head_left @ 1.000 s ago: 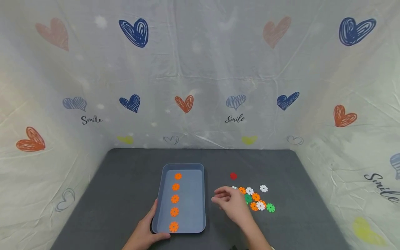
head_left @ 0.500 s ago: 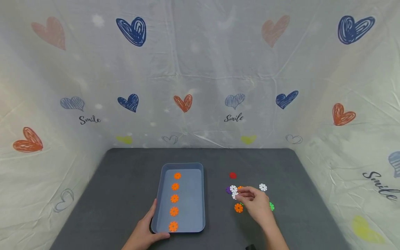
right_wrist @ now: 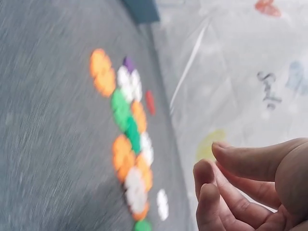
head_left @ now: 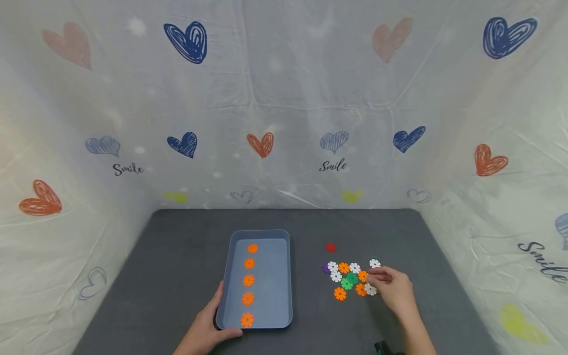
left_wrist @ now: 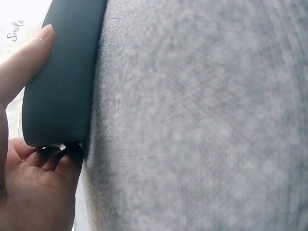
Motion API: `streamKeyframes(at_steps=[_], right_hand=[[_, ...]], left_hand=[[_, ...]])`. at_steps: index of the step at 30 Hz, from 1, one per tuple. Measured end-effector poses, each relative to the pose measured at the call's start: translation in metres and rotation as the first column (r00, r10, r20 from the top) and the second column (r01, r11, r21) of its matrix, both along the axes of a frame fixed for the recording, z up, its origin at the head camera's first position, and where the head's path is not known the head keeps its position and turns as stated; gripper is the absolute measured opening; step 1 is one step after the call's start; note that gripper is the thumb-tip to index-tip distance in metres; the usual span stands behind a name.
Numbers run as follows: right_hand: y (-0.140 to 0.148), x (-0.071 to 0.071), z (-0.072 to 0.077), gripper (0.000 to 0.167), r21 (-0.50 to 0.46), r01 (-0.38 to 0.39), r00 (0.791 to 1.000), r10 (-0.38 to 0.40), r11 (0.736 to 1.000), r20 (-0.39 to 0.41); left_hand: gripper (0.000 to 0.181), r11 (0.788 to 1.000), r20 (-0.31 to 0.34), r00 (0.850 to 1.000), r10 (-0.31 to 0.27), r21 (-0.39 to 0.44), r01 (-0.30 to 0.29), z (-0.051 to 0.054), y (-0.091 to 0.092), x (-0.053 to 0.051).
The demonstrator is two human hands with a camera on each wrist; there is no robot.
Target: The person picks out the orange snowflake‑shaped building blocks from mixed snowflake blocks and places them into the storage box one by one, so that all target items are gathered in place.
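My left hand (head_left: 205,324) grips the near left corner of a blue-grey tray (head_left: 272,323). Its thumb lies along the tray's near side, and in the left wrist view other fingers reach to the underside of the tray's wall (left_wrist: 60,91). Inside the tray, several orange notched discs, among them an orange disc (head_left: 248,280), form a column. Over the right end of a loose group of discs hovers my right hand (head_left: 394,290), fingers bent and nothing visible between them. Closest to it are a white disc (head_left: 370,289) and an orange disc (head_left: 363,276).
The group also has green discs, such as a green disc (head_left: 346,283), and a partly covered purple disc (head_left: 326,268). A red disc (head_left: 331,247) lies apart behind it. The dark grey table (head_left: 191,246) ends at a heart-printed curtain (head_left: 293,167).
My right hand has moved right, from beside the tray across the discs to their right end, uncovering the left ones. The left hand stays on the tray.
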State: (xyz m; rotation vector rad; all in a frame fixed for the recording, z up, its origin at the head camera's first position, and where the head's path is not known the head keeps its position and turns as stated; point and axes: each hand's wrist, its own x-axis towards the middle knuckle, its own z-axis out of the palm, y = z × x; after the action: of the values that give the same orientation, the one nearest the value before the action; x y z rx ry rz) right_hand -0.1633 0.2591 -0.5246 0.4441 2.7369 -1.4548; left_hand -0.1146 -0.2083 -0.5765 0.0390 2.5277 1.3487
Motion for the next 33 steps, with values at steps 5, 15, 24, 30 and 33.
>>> streamKeyframes(at_steps=[5, 15, 24, 30, 33], right_hand=[[0.019, -0.004, -0.017, 0.029, 0.031, 0.014, 1.000, -0.015, 0.999, 0.012], [0.035, -0.012, -0.036, 0.030, 0.128, -0.041, 0.998, 0.035, 0.991, 0.049], [0.036, -0.018, -0.035, 0.031, 0.208, -0.176, 0.980, 0.150, 0.962, 0.133], [0.037, -0.019, -0.035, 0.027, 0.197, -0.220, 0.967, 0.187, 0.956, 0.171], [0.038, -0.018, -0.036, 0.025, 0.194, -0.224, 0.967, 0.192, 0.955, 0.168]], left_hand=[[0.130, 1.000, -0.005, 1.000, -0.003, -0.008, 0.003, 0.000, 0.001, 0.000], [0.128, 1.000, 0.003, 1.000, -0.001, -0.004, 0.001, 0.002, 0.002, 0.000], [0.129, 1.000, 0.000, 1.000, -0.002, -0.007, 0.002, 0.003, 0.002, 0.000], [0.128, 1.000, -0.002, 1.000, -0.008, -0.010, 0.008, 0.002, 0.000, 0.000], [0.127, 1.000, -0.005, 1.000, -0.012, -0.015, 0.012, 0.001, 0.000, 0.000]])
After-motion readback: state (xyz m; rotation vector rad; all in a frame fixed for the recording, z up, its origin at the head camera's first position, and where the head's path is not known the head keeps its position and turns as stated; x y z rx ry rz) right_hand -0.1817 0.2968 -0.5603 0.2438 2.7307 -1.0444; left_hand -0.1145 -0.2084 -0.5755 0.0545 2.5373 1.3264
